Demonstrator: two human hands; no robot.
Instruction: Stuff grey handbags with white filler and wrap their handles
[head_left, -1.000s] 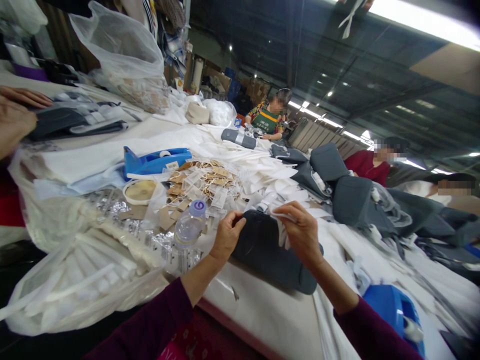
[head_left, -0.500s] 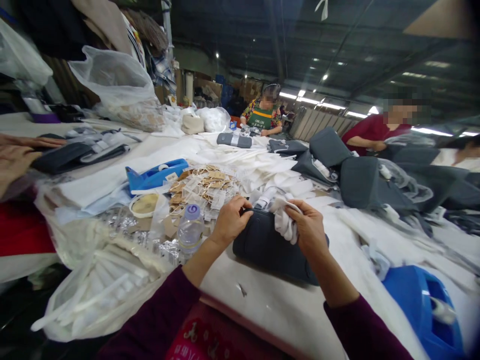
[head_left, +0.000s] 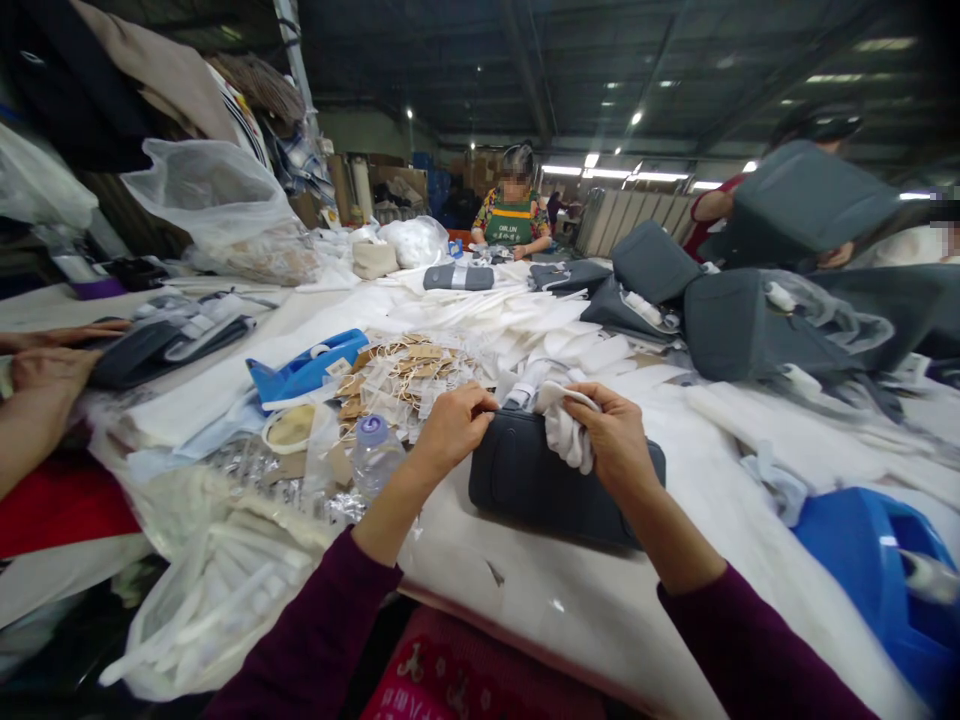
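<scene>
A dark grey padded case [head_left: 547,480] lies flat on the white table [head_left: 600,610] in front of me. My left hand [head_left: 454,425] is closed, pinching the case's top left edge. My right hand [head_left: 615,440] grips a crumpled white cloth [head_left: 564,430] and presses it against the case's upper edge. Both sleeves are dark purple.
A capped plastic bottle [head_left: 373,455], a pile of paper tags [head_left: 405,370], a blue tape dispenser [head_left: 307,365] and a plastic bag of white sticks [head_left: 217,590] lie to the left. Grey cases [head_left: 735,320] pile at right. A blue bin [head_left: 877,560] stands near right. Another person's hands [head_left: 45,365] work far left; other people sit beyond.
My right hand bunched the white cloth and brought it down onto the case's top edge. My left hand shifted slightly onto that edge. A person at the far right lifted a grey case.
</scene>
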